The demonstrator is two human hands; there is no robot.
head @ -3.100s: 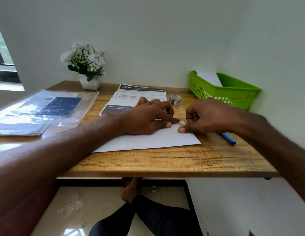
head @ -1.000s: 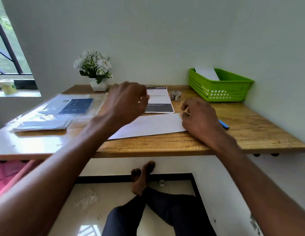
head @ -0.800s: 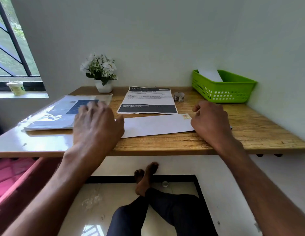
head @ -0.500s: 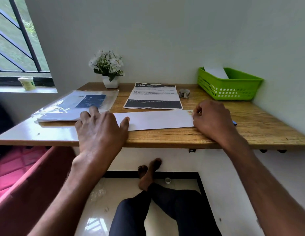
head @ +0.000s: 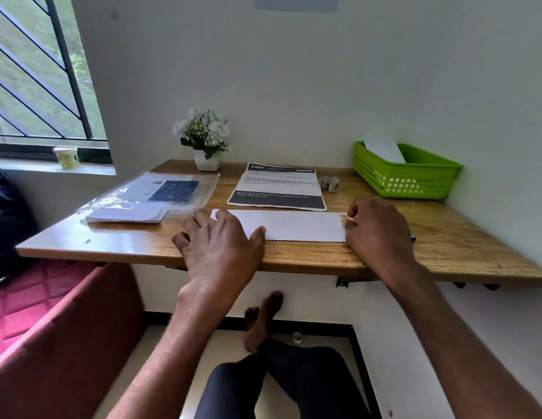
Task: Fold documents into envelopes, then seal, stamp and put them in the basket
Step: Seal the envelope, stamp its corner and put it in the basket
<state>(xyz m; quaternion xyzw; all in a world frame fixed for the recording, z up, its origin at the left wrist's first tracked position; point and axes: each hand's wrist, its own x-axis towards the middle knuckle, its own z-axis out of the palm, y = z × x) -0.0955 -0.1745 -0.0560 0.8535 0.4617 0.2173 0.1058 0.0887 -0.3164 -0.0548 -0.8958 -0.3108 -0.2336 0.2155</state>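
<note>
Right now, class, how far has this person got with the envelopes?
Done: one envelope stands in the basket. In hand: a second envelope lies on the desk; the left hand rests on one end, the right hand fingers the stamp corner. Left: basket it, then fold the document.

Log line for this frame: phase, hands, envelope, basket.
phase: stamping | left hand: flat on envelope | right hand: at stamp corner | basket: one envelope inside

White envelope (head: 294,225) lies flat near desk edge, stamp (head: 343,217) at right corner.
</note>
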